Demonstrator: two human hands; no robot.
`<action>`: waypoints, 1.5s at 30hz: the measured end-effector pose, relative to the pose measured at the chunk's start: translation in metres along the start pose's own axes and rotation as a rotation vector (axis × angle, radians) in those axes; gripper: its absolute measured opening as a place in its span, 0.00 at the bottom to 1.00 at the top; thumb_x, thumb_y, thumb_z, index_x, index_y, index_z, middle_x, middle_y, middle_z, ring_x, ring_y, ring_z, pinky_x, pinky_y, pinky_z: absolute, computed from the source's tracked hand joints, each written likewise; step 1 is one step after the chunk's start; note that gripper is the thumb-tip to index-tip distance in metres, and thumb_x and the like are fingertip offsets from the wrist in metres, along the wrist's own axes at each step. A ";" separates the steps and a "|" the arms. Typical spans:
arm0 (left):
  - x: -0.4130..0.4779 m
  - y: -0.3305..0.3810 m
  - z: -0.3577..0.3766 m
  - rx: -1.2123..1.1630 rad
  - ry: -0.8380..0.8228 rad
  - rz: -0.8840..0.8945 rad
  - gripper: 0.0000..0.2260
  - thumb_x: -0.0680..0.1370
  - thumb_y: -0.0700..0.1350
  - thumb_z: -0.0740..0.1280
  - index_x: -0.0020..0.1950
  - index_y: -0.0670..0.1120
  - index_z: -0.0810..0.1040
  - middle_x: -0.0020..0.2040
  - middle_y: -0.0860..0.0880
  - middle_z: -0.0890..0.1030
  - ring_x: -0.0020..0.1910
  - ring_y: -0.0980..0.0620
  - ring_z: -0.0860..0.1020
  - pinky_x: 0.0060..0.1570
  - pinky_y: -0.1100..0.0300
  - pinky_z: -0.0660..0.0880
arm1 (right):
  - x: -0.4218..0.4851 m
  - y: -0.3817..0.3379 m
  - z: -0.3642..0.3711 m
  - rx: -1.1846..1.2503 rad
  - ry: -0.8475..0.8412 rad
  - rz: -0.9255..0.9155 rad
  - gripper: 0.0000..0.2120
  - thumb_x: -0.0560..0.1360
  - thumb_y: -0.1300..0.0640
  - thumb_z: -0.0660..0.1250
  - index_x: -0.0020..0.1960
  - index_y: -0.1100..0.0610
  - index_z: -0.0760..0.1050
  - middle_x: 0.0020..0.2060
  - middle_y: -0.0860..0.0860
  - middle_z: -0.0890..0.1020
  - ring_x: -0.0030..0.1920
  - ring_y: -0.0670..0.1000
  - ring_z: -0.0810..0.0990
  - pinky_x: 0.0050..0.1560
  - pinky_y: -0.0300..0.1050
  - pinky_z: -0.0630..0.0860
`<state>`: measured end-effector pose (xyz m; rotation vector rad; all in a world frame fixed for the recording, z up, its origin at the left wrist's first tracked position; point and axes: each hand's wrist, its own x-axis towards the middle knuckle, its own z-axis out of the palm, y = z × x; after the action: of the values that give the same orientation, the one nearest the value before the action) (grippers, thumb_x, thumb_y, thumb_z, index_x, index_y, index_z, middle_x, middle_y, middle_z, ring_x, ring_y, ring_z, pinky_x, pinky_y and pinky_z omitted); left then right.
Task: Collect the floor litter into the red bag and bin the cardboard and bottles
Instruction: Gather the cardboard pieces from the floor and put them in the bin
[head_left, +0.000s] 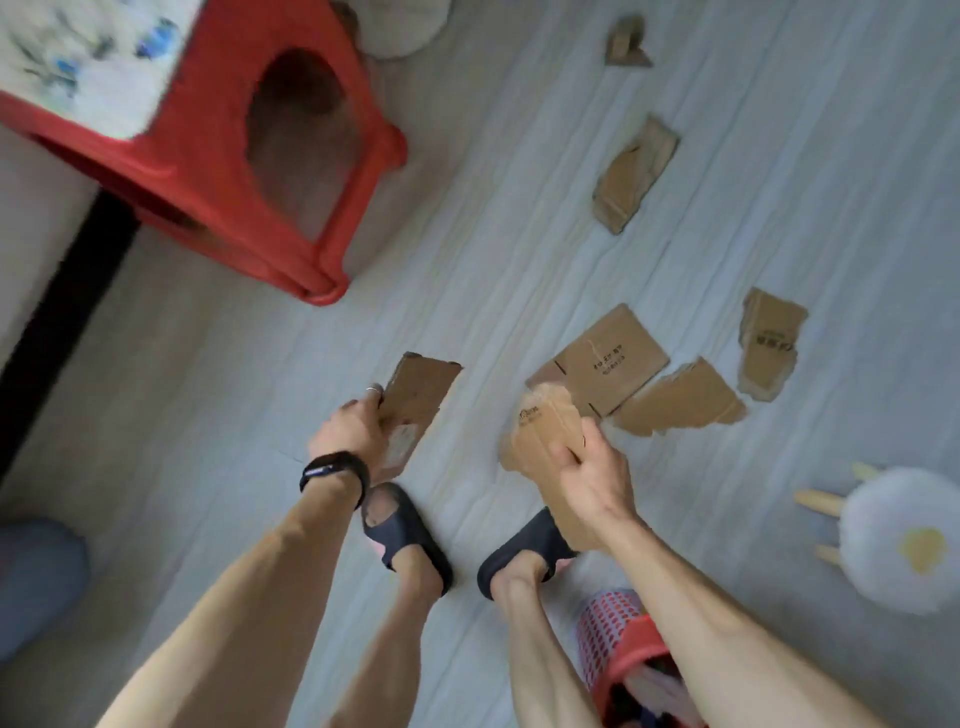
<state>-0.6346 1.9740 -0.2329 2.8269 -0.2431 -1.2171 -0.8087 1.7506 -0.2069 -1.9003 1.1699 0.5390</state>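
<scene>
we see a red stool at the upper left of the grey floor. our left hand is clamped on one cardboard piece; our right hand grips a stack of cardboard. further right, torn cardboard scraps lie loose on the floor, and a red mesh basket stands by our right foot.

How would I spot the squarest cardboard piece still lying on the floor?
Start at the right hand, which grips a torn piece. Just beyond it on the floor lies a cluster of scraps. The square piece is the flat one with clean straight edges and small dark print; its neighbours are ragged and torn.
</scene>
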 end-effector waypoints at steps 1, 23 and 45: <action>-0.020 -0.005 -0.026 -0.134 0.001 -0.048 0.09 0.80 0.52 0.64 0.58 0.52 0.71 0.48 0.45 0.81 0.45 0.41 0.79 0.40 0.54 0.72 | -0.021 -0.024 -0.013 0.052 0.001 -0.007 0.07 0.79 0.52 0.66 0.48 0.53 0.69 0.38 0.50 0.80 0.42 0.54 0.80 0.43 0.50 0.78; -0.454 -0.221 -0.305 -1.285 0.455 -0.295 0.13 0.71 0.51 0.77 0.54 0.54 0.83 0.48 0.58 0.85 0.48 0.61 0.83 0.56 0.57 0.79 | -0.394 -0.435 -0.009 0.394 -0.526 -0.357 0.10 0.72 0.63 0.76 0.52 0.60 0.82 0.46 0.54 0.87 0.51 0.57 0.86 0.56 0.57 0.81; -0.495 -0.531 -0.156 -1.511 0.511 -0.997 0.05 0.75 0.51 0.67 0.43 0.52 0.79 0.47 0.50 0.84 0.47 0.46 0.79 0.44 0.60 0.73 | -0.540 -0.476 0.311 -0.628 -0.562 -0.723 0.11 0.73 0.58 0.65 0.52 0.46 0.75 0.40 0.45 0.83 0.40 0.46 0.81 0.37 0.43 0.77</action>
<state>-0.7913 2.5777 0.1703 1.5810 1.4958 -0.2311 -0.6305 2.3990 0.1956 -2.2752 -0.0986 1.0007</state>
